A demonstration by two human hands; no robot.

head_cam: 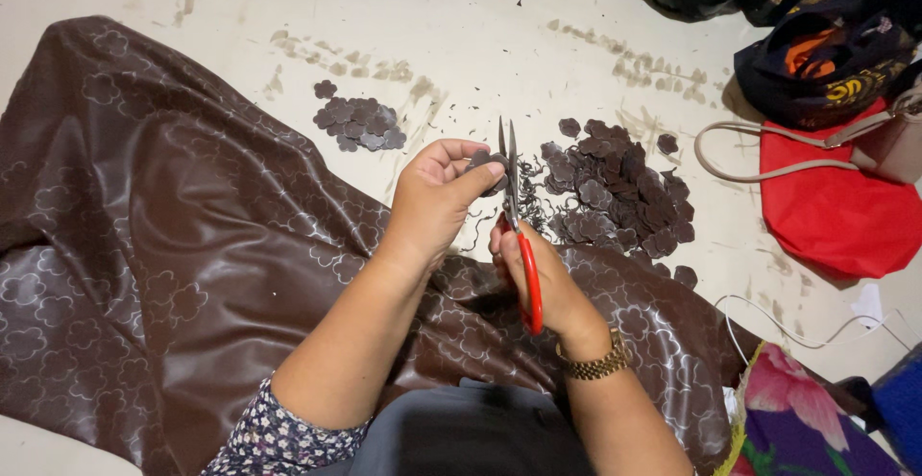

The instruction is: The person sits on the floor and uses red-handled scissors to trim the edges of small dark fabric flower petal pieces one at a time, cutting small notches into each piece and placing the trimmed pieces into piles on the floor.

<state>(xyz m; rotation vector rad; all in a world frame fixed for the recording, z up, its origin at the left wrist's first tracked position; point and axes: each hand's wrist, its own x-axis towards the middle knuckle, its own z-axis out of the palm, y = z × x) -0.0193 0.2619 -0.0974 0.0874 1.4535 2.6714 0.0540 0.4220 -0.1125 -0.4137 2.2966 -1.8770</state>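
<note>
Scissors at a small flower-shaped cutout, held over the floor.

The left hand (434,199) pinches a small dark cutout piece (483,162) between fingertips and thumb; the right hand (538,284) grips red-handled scissors (517,215), blades nearly together, pointing up beside the piece. Just beyond lies a large pile of cutouts (619,197), a smaller pile (357,122) further left, and brown patterned sheet (173,245) spreads beneath both arms.
</note>
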